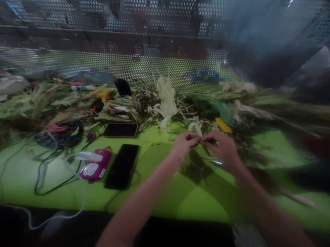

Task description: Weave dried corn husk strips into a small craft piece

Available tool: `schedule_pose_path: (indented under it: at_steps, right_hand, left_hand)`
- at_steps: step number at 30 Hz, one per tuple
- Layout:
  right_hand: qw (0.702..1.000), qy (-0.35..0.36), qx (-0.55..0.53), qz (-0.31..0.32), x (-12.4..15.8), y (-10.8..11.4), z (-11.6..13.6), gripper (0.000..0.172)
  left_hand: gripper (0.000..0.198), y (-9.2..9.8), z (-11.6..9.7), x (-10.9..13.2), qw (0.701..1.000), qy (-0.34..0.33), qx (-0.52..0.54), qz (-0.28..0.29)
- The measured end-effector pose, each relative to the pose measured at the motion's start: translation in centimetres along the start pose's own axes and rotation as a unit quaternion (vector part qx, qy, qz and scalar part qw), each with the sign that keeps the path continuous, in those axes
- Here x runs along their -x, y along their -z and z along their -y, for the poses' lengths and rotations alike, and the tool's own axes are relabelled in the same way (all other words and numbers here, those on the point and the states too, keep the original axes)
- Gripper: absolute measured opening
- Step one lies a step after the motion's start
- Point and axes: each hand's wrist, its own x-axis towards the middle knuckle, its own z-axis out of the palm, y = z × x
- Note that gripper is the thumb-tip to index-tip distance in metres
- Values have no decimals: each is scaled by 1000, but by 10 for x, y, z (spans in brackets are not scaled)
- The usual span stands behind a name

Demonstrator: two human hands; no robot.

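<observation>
My left hand (184, 145) and my right hand (222, 148) meet fingertip to fingertip above the green table (163, 183). Both are closed in a pinch on a small pale piece of corn husk (196, 127), whose upper end sticks up beyond the fingers. What lies exactly between the fingertips is too small to make out. Under my right hand a thin metallic tool (217, 162) shows in part. Just behind my hands stands a pale figure of folded husk (166, 97), with strips spreading at its top and bottom.
Dried husks and stalks (119, 107) are heaped along the back, before a perforated metal screen (138, 47). At left lie a black phone (122, 167), another phone (120, 130), and a purple power adapter (96, 165) with cables. A yellow piece (223, 125) lies right of my hands.
</observation>
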Motion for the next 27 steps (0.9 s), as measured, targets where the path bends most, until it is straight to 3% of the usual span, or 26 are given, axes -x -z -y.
schedule_pose_path:
  at_steps: [9,14,21,27]
  right_hand:
    - [985,-138,-101,-20,-2,-7,-4,11]
    - [976,-166,-136,-26,-3,-7,-4,15]
    - [983,-126,-135,-4,-1,-4,-1,15]
    - [997,-9,-77,-25,-2,0,-3,6]
  left_hand:
    - [15,-3,2,3,998,-49,-49,8]
    - [20,-4,-2,5,997,-51,-59,15]
    - [19,-2,1,0,1000,-14,19,17]
    - [20,0,0,-1,999,4,37,7]
